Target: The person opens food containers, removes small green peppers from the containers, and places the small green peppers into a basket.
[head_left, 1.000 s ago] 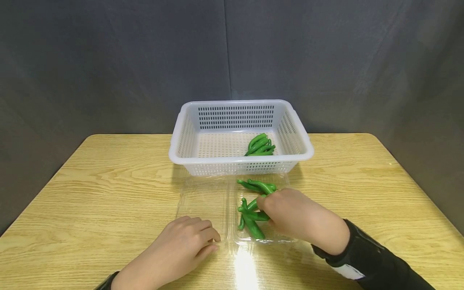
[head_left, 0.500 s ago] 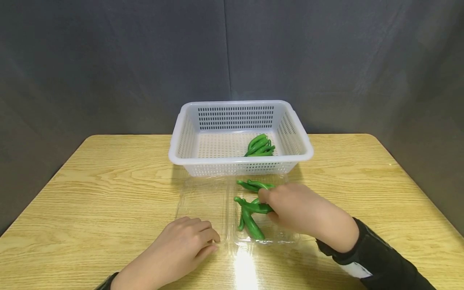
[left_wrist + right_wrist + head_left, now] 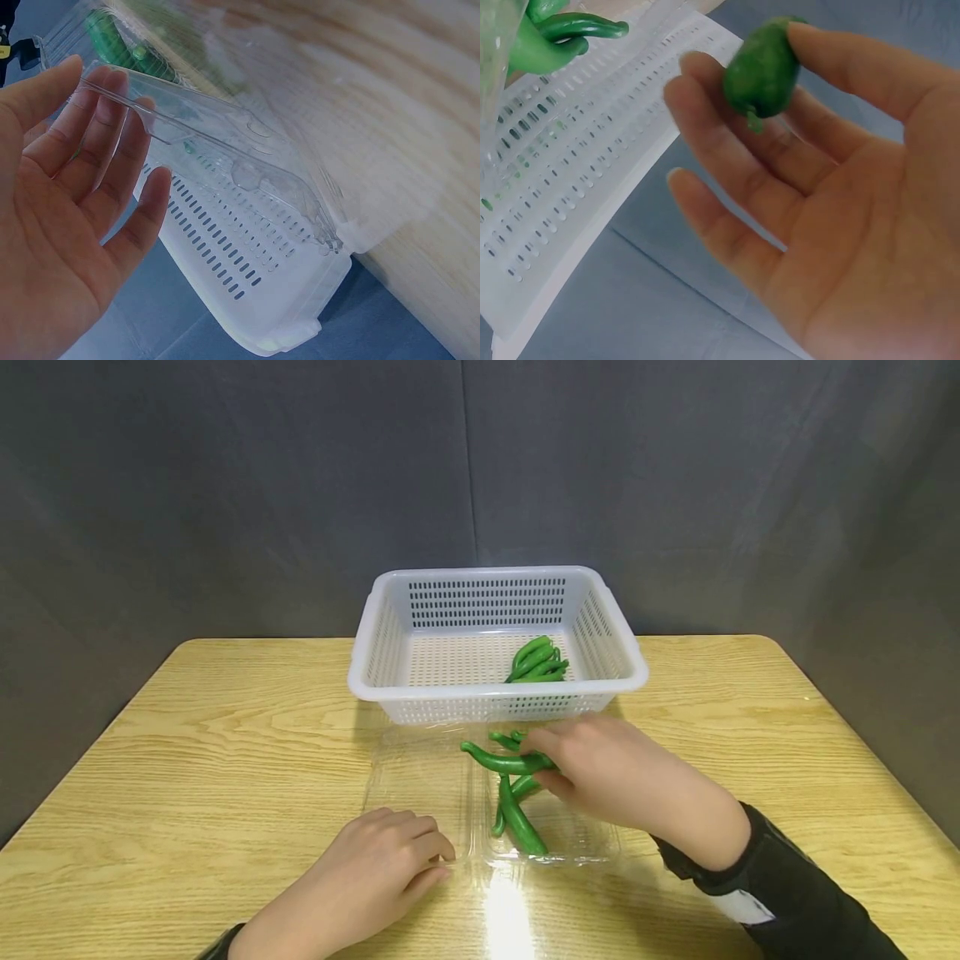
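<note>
My right hand [image 3: 622, 777] pinches a green chili pepper [image 3: 497, 763] between thumb and fingers, above the clear plastic clamshell box [image 3: 588, 843]. In the right wrist view the blunt stem end of this pepper [image 3: 761, 71] points toward the camera. Several green peppers [image 3: 521, 827] lie in the box's right half, some partly hidden by my hand. The box's lid [image 3: 423, 772] lies unfolded to the left. My left hand [image 3: 382, 872] rests at the lid's near corner, fingers loosely bent. In the left wrist view its fingertips are by the lid's clear edge [image 3: 247, 150].
Behind the box stands a white slotted basket [image 3: 495, 691], with a bunch of green peppers [image 3: 536, 660] at its right side. All stand on a wooden table [image 3: 225, 760], backed by a dark grey curtain [image 3: 300, 502].
My right hand has lifted the gripped pepper off the others and moved it slightly away from me, its tip shifting left. The left hand stays in place.
</note>
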A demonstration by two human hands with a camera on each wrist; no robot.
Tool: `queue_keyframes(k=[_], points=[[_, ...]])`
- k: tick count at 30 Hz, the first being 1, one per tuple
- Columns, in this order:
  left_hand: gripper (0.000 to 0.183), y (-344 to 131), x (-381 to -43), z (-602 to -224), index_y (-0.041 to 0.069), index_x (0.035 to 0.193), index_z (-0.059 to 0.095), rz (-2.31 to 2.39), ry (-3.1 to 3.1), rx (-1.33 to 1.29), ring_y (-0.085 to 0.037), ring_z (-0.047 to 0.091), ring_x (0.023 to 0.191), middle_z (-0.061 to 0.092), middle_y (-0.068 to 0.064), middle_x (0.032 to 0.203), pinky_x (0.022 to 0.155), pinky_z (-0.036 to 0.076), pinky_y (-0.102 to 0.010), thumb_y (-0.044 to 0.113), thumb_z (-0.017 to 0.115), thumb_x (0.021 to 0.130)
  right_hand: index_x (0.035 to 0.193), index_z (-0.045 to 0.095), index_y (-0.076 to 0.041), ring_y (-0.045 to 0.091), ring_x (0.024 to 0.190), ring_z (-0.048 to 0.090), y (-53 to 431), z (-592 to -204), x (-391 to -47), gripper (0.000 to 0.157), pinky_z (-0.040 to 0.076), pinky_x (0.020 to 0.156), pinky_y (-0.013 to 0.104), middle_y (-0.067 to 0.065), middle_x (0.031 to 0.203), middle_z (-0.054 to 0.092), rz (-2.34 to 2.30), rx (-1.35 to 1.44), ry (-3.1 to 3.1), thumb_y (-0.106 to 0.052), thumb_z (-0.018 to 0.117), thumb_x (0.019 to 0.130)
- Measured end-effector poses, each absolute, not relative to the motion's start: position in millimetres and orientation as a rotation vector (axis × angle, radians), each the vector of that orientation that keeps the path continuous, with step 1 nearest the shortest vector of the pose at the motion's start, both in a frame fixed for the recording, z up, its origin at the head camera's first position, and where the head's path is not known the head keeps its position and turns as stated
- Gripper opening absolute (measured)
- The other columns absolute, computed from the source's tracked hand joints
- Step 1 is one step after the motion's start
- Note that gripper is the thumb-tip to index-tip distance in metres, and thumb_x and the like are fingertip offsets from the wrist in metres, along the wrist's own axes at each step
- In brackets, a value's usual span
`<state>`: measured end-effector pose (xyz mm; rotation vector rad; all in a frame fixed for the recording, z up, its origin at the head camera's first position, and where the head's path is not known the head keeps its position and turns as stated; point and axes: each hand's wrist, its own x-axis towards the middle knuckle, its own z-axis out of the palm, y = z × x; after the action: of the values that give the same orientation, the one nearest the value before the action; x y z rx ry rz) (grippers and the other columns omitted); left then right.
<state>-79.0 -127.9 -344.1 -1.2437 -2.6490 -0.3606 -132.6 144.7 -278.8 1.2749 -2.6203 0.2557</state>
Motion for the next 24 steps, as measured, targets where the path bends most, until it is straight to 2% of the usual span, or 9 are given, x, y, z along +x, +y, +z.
queue_keyframes(k=[13,24], points=[[0.010,-128,-79,-344,0.018,0.091,0.072,-0.356,-2.652,-1.233,-0.005,0.057,0.073,0.064,0.012,0.085,0.071,0.050,-0.029,0.027,0.075,0.088,0.105,0.068,-0.007,0.015,0.080,0.063,148,-277,-142,0.027,0.053,0.076,0.035,-0.001,0.092,0.068,0.279,1.246,-2.493,-0.010,0.082,0.081],[0.009,-128,-79,-344,0.018,0.091,0.072,-0.344,-2.651,-1.234,-0.006,0.060,0.076,0.065,0.012,0.086,0.073,0.051,-0.030,0.026,0.075,0.088,0.104,0.067,-0.005,0.020,0.084,0.063,149,-276,-152,0.026,0.051,0.087,0.037,0.002,0.094,0.068,0.286,1.269,-2.279,-0.011,0.080,0.083]])
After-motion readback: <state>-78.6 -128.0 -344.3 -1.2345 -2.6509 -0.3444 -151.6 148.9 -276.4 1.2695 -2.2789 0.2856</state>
